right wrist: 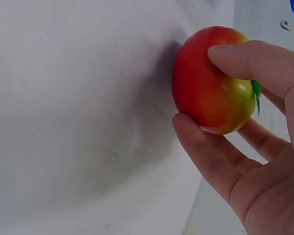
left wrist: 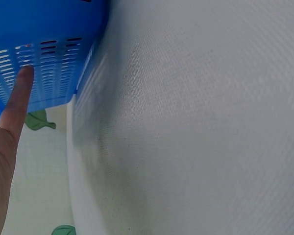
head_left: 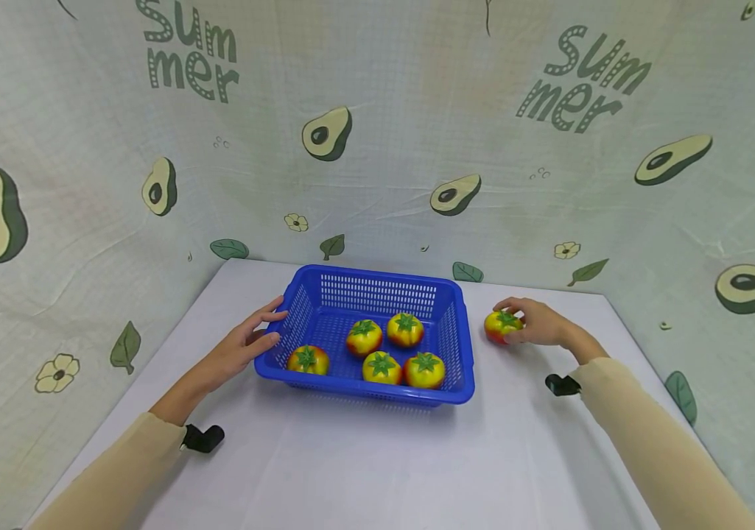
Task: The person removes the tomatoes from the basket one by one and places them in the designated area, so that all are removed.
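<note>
On the right of the table, my right hand (head_left: 539, 324) grips a red-and-yellow toy tomato (head_left: 502, 326) with a green leafy top. The right wrist view shows the thumb on one side of this tomato (right wrist: 210, 81) and the fingers on the other, close over the white surface. A blue plastic basket (head_left: 384, 394) with slotted walls holds several similar tomatoes (head_left: 406, 330). My left hand (head_left: 238, 350) is at the basket's left side, fingers extended. Up close in the left wrist view, one straight finger (left wrist: 19, 98) lies against the slotted wall (left wrist: 51, 63).
The white table (head_left: 364, 471) is enclosed by pale cloth (head_left: 384, 132) printed with avocados, leaves and lettering. The basket stands near the table's back edge, and the side cloths run close to both arms.
</note>
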Available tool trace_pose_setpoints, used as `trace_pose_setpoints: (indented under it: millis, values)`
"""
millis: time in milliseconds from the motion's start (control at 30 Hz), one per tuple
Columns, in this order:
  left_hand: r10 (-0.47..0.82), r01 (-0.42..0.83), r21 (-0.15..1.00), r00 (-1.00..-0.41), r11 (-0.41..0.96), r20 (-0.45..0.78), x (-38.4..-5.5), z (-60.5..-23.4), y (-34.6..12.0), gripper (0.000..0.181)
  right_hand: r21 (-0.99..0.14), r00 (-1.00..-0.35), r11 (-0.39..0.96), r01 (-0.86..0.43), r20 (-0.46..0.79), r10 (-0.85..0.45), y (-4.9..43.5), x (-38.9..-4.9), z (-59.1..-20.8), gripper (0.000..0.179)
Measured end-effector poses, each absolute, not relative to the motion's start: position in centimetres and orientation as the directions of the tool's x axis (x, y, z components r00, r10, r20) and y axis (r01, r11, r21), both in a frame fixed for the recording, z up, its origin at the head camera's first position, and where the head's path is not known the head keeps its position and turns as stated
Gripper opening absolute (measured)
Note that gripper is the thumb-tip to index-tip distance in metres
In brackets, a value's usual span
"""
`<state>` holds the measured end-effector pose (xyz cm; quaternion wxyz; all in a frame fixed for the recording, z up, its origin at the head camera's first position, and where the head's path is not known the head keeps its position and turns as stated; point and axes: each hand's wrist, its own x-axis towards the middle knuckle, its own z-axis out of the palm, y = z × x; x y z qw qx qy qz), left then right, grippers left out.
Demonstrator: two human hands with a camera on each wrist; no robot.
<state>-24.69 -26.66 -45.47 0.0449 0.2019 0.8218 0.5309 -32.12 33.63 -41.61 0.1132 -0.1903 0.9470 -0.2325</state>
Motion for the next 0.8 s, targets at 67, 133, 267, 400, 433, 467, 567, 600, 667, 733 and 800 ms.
trace_pose_setpoints:
  millis: [67,133,267,400,433,467,567,600,667,733,800]
  values:
    - [0.379,0.284,0.891,-0.915,0.356,0.140,-24.69,-45.46,-26.66,0.049,-0.485,-0.901,0.818,-0.308,-0.128,-0.415,33.67,-32.09,-41.67,0.058]
    - [0.377,0.283,0.890,-0.916,0.358,0.139,-24.68,-45.46,-26.65,0.050,-0.487,-0.900,0.817,-0.309,-0.129,-0.417,33.71,-32.09,-41.69,0.058]
    - [0.375,0.280,0.889,-0.917,0.361,0.136,-24.70,-45.49,-26.65,0.050,-0.483,-0.898,0.817,-0.315,-0.129,-0.422,33.79,-32.14,-41.74,0.059]
    - [0.375,0.278,0.891,-0.917,0.359,0.135,-24.73,-45.54,-26.67,0.049,-0.481,-0.897,0.819,-0.312,-0.134,-0.421,33.82,-32.12,-41.80,0.059]
    - [0.375,0.278,0.892,-0.917,0.357,0.135,-24.74,-45.54,-26.67,0.049,-0.483,-0.898,0.819,-0.309,-0.136,-0.419,33.81,-32.10,-41.85,0.058]
    - [0.374,0.277,0.892,-0.917,0.356,0.135,-24.74,-45.55,-26.67,0.049,-0.485,-0.898,0.819,-0.307,-0.138,-0.419,33.82,-32.07,-41.85,0.059]
    - [0.375,0.277,0.893,-0.917,0.356,0.135,-24.76,-45.57,-26.67,0.048,-0.487,-0.897,0.818,-0.305,-0.141,-0.419,33.86,-32.03,-41.87,0.059]
    - [0.374,0.277,0.893,-0.917,0.356,0.135,-24.76,-45.58,-26.67,0.048,-0.488,-0.898,0.818,-0.304,-0.141,-0.418,33.87,-32.01,-41.87,0.059]
    - [0.373,0.277,0.892,-0.918,0.357,0.135,-24.76,-45.59,-26.67,0.048,-0.488,-0.898,0.819,-0.302,-0.143,-0.416,33.88,-32.00,-41.88,0.060]
    - [0.373,0.277,0.892,-0.918,0.357,0.136,-24.75,-45.59,-26.67,0.048,-0.488,-0.899,0.820,-0.299,-0.145,-0.414,33.89,-32.00,-41.87,0.060]
    - [0.373,0.277,0.893,-0.918,0.355,0.136,-24.74,-45.57,-26.66,0.048,-0.490,-0.898,0.819,-0.299,-0.147,-0.415,33.89,-31.98,-41.85,0.061]
